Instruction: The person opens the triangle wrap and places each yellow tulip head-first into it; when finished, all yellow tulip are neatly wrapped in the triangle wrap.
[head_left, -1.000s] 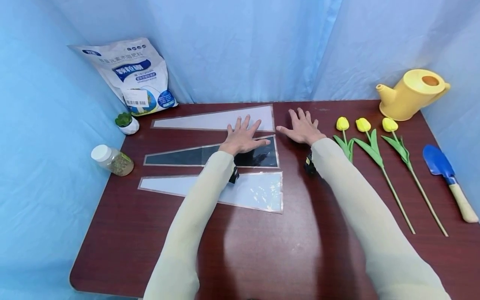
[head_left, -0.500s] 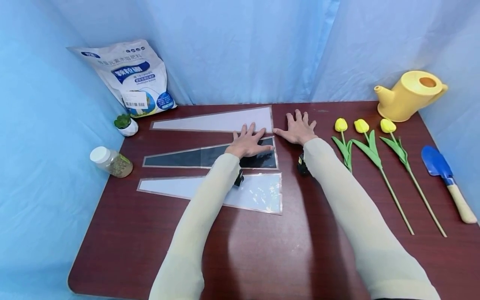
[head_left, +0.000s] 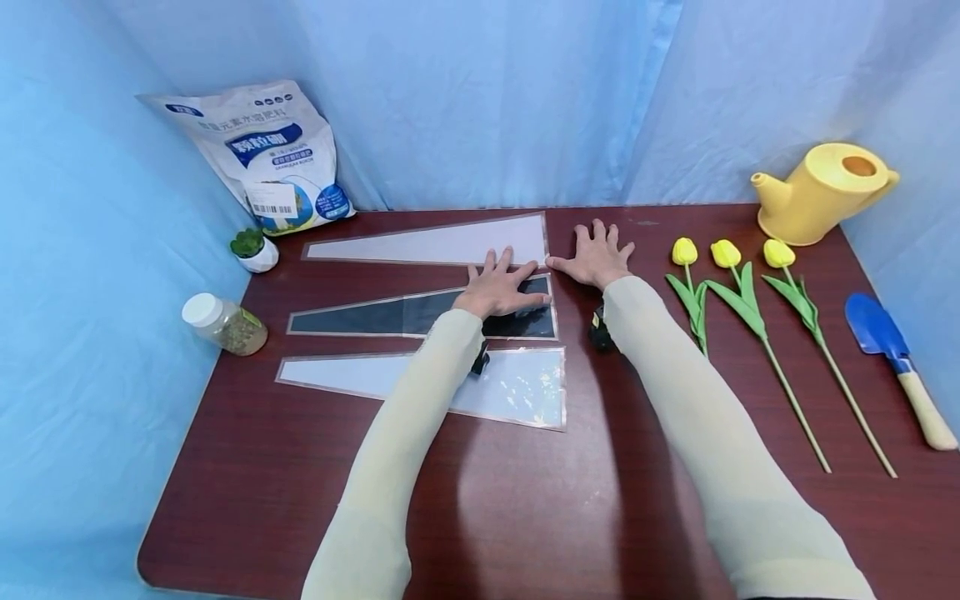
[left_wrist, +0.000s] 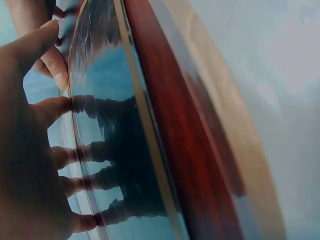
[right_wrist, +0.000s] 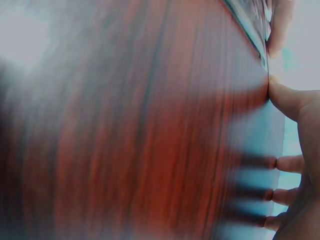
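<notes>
Three long wedge-shaped laminated sheets lie side by side on the table: a white back sheet (head_left: 427, 245), a black middle sheet (head_left: 348, 318) and a white front sheet (head_left: 517, 385). Over the wide end of the black sheet, my left hand (head_left: 495, 292) rests with fingers spread, tips reaching the near edge of the back sheet. In the left wrist view, those fingers touch down on the glossy surface. My right hand (head_left: 596, 258) lies spread on the wood just right of the sheets, its thumb tip at the back sheet's near right corner. Neither hand grips anything.
To the right are three yellow tulips (head_left: 725, 252), a yellow watering can (head_left: 817, 196) and a blue trowel (head_left: 873, 321). On the left stand a fertilizer bag (head_left: 277, 158), a small potted succulent (head_left: 258, 252) and a white-lidded jar (head_left: 232, 327). Blue curtains (head_left: 480, 100) surround the table (head_left: 247, 483).
My left hand has slid slightly right and toward me, over the black sheet. My right hand has shifted a little left, bringing its thumb to the back sheet's corner. The sheets look unmoved.
</notes>
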